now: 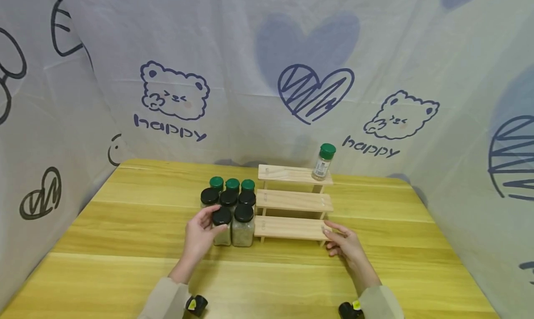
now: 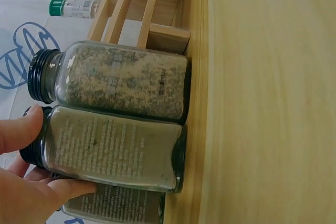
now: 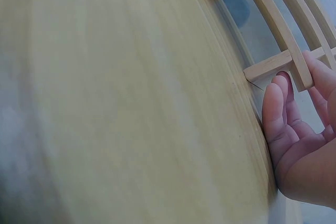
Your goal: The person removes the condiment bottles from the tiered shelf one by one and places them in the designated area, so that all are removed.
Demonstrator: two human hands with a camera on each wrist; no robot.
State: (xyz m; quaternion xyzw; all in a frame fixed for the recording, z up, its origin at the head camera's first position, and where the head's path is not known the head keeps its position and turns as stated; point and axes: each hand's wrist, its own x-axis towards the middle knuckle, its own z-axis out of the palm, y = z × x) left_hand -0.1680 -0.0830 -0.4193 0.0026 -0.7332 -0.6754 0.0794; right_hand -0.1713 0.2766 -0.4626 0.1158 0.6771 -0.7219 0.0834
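Observation:
Left of a three-step wooden rack [image 1: 293,200] stands a cluster of glass spice jars with black and green lids. My left hand [image 1: 208,222] grips the front-left black-lidded jar [image 1: 222,226], which stands on the table. In the left wrist view my thumb and a finger [image 2: 71,187] pinch this jar [image 2: 113,150] near its lid, and its neighbour [image 2: 121,80] touches it. My right hand [image 1: 339,238] rests with straight fingers [image 3: 275,103] against the right end of the rack's lowest step [image 3: 302,61]. A green-capped bottle [image 1: 323,162] stands on the top step's right end.
The wooden table [image 1: 125,245] is walled on three sides by a printed cloth backdrop [image 1: 267,78]. Green-lidded jars [image 1: 232,185] form the cluster's back row. Bare tabletop lies in front of my hands and to both sides.

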